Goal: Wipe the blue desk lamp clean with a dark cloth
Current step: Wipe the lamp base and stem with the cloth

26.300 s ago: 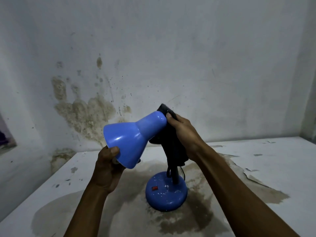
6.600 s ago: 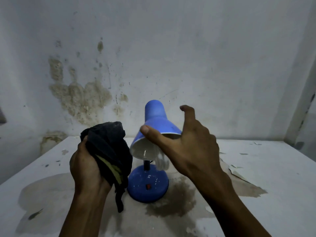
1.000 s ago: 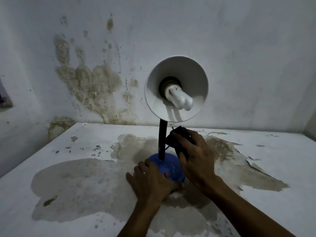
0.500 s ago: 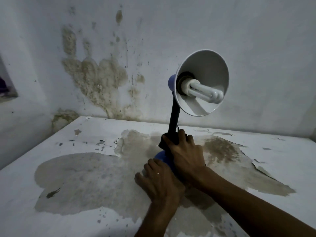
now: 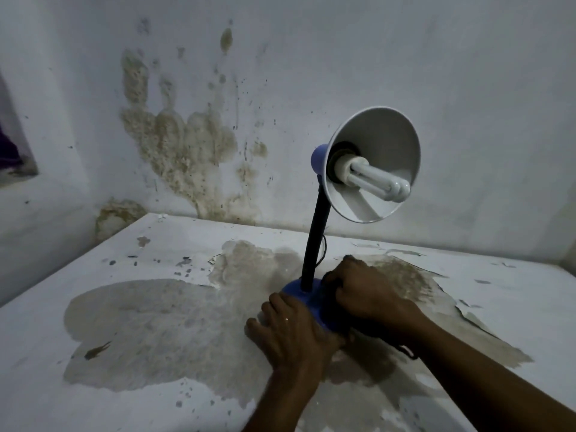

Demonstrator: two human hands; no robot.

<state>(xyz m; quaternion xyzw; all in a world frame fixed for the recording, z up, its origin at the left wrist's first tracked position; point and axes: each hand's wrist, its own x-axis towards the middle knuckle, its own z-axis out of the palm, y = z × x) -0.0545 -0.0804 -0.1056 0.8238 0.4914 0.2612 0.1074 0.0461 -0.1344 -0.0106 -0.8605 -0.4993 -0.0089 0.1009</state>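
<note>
White table (image 5: 467, 307), peeling, stained; wall (image 5: 311, 57) mould-stained at 10 o'clock. One lamp (image 5: 314, 244), one cloth (image 5: 330, 304). Left hand (image 5: 293, 335) flat against base; right hand (image 5: 371, 294) grips cloth.

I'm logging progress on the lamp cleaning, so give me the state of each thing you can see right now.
Lamp: upright on the table, shade tilted up.
Bulb: fitted, unlit.
Base: partly covered by both hands.
Cloth: bunched, pressed on the base.
Left hand: resting on the base.
Right hand: holding the cloth.
Table: paint peeled, stained.

blue lamp base (image 5: 304, 299), seemingly black cloth (image 5: 328, 302)
</note>
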